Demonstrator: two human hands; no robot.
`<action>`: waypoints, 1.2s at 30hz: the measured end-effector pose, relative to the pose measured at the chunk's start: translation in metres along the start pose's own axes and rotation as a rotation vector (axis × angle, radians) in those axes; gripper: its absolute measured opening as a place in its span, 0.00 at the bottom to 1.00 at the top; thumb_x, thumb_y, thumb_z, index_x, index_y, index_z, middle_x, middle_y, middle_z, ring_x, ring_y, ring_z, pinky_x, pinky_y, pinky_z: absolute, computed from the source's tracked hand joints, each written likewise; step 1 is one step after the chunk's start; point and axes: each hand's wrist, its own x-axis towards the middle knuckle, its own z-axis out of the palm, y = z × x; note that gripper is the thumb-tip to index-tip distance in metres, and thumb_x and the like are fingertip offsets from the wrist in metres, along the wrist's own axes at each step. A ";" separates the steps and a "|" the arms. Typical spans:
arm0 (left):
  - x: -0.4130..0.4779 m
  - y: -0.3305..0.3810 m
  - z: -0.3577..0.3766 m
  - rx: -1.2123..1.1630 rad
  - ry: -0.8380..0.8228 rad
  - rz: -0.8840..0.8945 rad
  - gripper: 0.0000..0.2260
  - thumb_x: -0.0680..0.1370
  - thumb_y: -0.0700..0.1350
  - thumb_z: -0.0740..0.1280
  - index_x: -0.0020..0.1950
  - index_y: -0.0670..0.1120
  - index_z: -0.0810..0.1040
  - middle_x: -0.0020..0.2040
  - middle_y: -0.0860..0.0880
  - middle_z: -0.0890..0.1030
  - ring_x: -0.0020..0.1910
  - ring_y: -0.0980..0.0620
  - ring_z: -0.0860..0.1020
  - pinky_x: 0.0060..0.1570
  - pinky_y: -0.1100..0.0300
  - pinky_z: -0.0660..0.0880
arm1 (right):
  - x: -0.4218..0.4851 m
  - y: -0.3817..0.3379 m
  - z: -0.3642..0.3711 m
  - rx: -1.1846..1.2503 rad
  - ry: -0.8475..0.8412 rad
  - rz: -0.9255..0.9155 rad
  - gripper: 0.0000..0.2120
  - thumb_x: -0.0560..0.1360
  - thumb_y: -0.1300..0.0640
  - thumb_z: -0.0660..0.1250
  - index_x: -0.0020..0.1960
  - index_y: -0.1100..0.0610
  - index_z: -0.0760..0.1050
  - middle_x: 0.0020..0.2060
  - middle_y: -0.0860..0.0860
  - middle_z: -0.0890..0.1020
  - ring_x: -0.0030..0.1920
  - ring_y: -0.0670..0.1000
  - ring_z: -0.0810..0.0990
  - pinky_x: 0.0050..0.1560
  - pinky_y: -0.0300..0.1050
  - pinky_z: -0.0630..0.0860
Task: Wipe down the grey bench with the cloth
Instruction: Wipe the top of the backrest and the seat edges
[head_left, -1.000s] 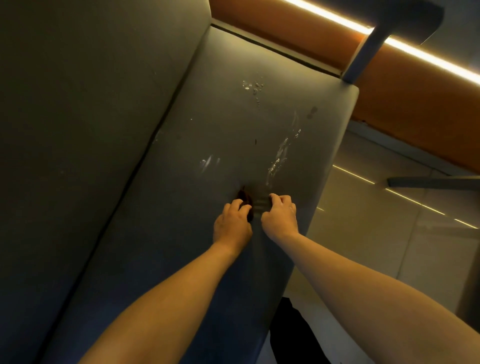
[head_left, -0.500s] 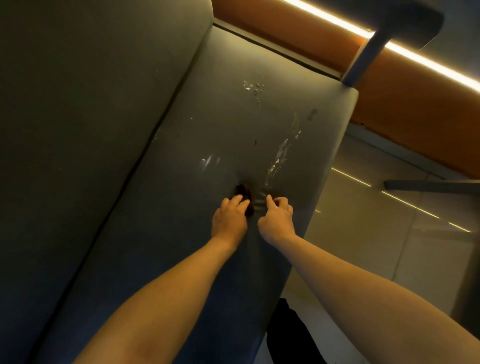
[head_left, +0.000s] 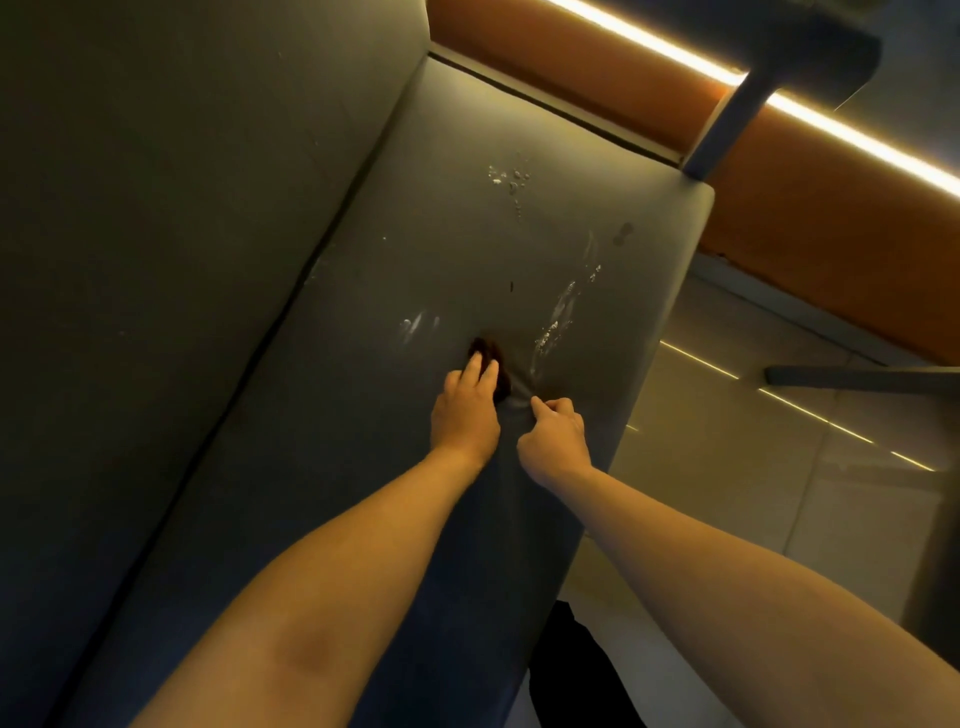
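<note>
**Left hand flat on the cloth, mid-seat**

The dark cloth (head_left: 487, 354) lies on the seat of the grey bench (head_left: 467, 234), roughly midway between the backrest and the front edge. The left hand (head_left: 464, 411) rests on it with fingers fairly straight and laid flat, covering its near part, so only the far end shows past the fingertips. Just beside it, the right hand (head_left: 554, 440) has its fingers curled in, with one tip reaching to a puckered fold of grey material right of the cloth (whether it actually pinches that fold, I cannot tell). Wet streaks (head_left: 558, 317) run along the seat beyond the hands, with a cluster of droplets (head_left: 509, 179) farther off. Behind the bench end stand an orange wall panel (head_left: 805, 197) and a glowing light strip (head_left: 841, 136).
</note>
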 end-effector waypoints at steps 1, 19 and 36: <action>-0.004 -0.001 0.005 0.033 -0.011 0.014 0.29 0.81 0.34 0.58 0.82 0.49 0.58 0.82 0.49 0.56 0.76 0.45 0.60 0.68 0.52 0.68 | 0.001 0.002 0.001 0.006 -0.004 -0.003 0.31 0.80 0.62 0.62 0.81 0.56 0.58 0.76 0.52 0.60 0.77 0.55 0.58 0.74 0.51 0.67; -0.046 0.004 -0.005 -1.063 -0.024 -0.219 0.22 0.78 0.32 0.63 0.67 0.54 0.69 0.66 0.46 0.77 0.59 0.51 0.79 0.55 0.58 0.80 | -0.021 -0.019 0.024 0.934 0.039 -0.090 0.21 0.78 0.62 0.67 0.61 0.37 0.70 0.59 0.52 0.77 0.58 0.53 0.80 0.56 0.53 0.82; -0.007 0.008 0.009 -0.244 -0.117 -0.210 0.30 0.84 0.45 0.59 0.83 0.57 0.48 0.83 0.51 0.43 0.81 0.44 0.40 0.78 0.46 0.53 | 0.048 -0.014 0.002 -0.318 0.221 -0.487 0.31 0.81 0.62 0.63 0.81 0.51 0.59 0.71 0.57 0.63 0.68 0.60 0.65 0.61 0.53 0.77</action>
